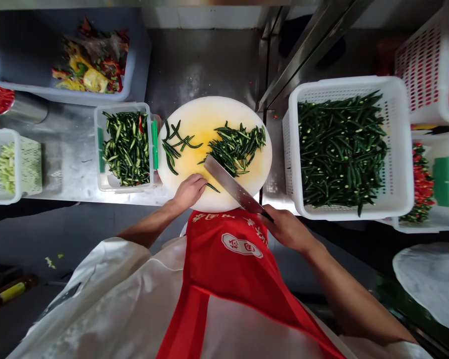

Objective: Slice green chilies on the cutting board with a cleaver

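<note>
On the round white cutting board (pixel 189 109), stained yellow in the middle, my left hand (pixel 190 190) pinches a green chili pepper (pixel 213 188) near the front edge. My right hand (pixel 287 228) is wrapped round the dark handle of a cleaver (pixel 235 189), whose broad blade slants up and left over the board. The blade tip lies beside a heap of cut green chilies (pixel 235 147) on the board's right half. A few whole green chilies (pixel 175 144) are spread on the left half, apart from the heap.
Left of the board stands a clear container (pixel 122 189) of cut green chilies. A grey bin (pixel 26 89) with pepper scraps is behind it. Right of the board sits a white basket (pixel 407 149) full of green chilies. A metal frame (pixel 303 55) rises behind.
</note>
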`<action>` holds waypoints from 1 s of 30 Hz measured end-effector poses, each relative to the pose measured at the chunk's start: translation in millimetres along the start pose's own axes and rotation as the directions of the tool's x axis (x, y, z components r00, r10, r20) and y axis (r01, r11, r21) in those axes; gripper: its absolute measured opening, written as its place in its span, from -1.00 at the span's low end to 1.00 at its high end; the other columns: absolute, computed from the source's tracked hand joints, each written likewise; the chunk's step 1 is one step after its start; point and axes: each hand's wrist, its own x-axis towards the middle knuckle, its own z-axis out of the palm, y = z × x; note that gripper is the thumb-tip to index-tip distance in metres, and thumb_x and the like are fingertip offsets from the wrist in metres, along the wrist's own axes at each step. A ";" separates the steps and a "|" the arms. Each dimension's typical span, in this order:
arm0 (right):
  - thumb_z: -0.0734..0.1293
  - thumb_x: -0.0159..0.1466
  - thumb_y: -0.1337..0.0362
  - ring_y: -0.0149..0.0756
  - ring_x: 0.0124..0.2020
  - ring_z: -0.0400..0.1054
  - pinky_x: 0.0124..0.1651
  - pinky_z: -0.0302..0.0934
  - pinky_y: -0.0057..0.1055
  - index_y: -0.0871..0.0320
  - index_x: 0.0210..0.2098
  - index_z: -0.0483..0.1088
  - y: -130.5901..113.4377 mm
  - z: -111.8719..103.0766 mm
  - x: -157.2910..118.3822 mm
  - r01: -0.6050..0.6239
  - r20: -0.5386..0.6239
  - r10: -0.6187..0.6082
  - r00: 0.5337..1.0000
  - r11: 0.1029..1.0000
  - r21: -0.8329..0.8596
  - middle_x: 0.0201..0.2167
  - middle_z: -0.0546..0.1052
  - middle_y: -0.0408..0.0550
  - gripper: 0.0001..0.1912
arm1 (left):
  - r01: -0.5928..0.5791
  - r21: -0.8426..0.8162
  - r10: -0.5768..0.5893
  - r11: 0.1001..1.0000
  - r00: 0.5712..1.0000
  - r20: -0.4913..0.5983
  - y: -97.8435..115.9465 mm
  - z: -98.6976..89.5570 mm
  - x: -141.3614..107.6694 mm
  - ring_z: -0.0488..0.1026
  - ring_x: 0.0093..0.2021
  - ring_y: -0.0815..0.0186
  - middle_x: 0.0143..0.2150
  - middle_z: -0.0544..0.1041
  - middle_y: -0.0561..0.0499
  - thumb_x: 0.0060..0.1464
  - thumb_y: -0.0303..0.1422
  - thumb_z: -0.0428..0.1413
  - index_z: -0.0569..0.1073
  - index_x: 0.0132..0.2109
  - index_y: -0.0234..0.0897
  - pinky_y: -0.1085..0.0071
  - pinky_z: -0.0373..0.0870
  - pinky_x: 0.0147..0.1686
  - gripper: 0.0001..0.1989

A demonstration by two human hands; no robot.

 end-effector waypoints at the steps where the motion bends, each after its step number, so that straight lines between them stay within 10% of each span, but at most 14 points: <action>1: 0.07 0.43 0.07 -0.19 -0.39 0.43 -0.39 0.03 -0.39 0.04 -0.23 0.27 -2.8 -2.8 -1.6 0.007 0.013 -0.007 1.000 1.000 -0.022 -0.42 0.53 -0.05 -0.73 | -0.029 -0.025 0.029 0.999 0.999 -0.030 1.0 5.1 0.4 0.44 -0.07 0.21 -0.13 0.51 -0.11 0.29 -0.39 -0.07 0.49 -0.17 -0.25 0.27 0.42 -0.02 -0.77; 13: 0.09 0.43 0.09 -0.16 -0.28 0.46 -0.35 0.05 -0.39 0.06 -0.09 0.31 -3.0 -31.2 0.5 0.014 0.141 -0.003 0.990 0.997 -0.077 -0.30 0.57 0.02 -0.74 | -0.127 -0.083 0.114 0.988 0.984 -0.140 -8.1 25.5 0.4 0.44 -0.07 0.24 -0.08 0.53 -0.11 0.30 -0.37 -0.06 0.50 -0.15 -0.24 0.23 0.42 0.00 -0.77; 21: 0.10 0.43 0.13 -0.14 -0.30 0.47 -0.35 0.02 -0.38 0.11 -0.13 0.28 -11.0 10.3 41.4 0.023 0.076 -0.011 0.997 0.987 -0.161 -0.31 0.58 0.05 -0.77 | -0.115 -0.088 0.105 0.989 0.988 -0.118 -5.7 26.7 3.3 0.45 -0.09 0.22 -0.09 0.54 -0.13 0.29 -0.35 -0.07 0.51 -0.15 -0.25 0.19 0.46 -0.01 -0.75; 25: 0.07 0.44 0.11 -0.18 -0.31 0.46 -0.36 0.02 -0.40 0.09 -0.20 0.27 -11.4 21.5 54.6 0.043 -0.035 -0.047 0.998 0.993 -0.105 -0.34 0.57 0.00 -0.74 | -0.105 -0.073 0.098 0.992 0.991 -0.089 -13.0 7.2 1.9 0.45 -0.07 0.24 -0.10 0.53 -0.11 0.29 -0.35 -0.07 0.50 -0.15 -0.24 0.25 0.44 0.00 -0.76; 30: 0.04 0.44 0.07 -0.20 -0.36 0.44 -0.36 0.03 -0.39 0.08 -0.22 0.28 -0.7 6.0 27.8 0.149 0.012 -0.149 0.989 0.981 -0.120 -0.39 0.54 -0.04 -0.70 | 0.198 0.121 -0.165 0.973 0.956 -0.242 -57.6 -50.7 14.0 0.39 0.06 0.13 0.00 0.48 -0.17 0.23 -0.43 -0.09 0.49 -0.03 -0.28 0.16 0.34 0.12 -0.70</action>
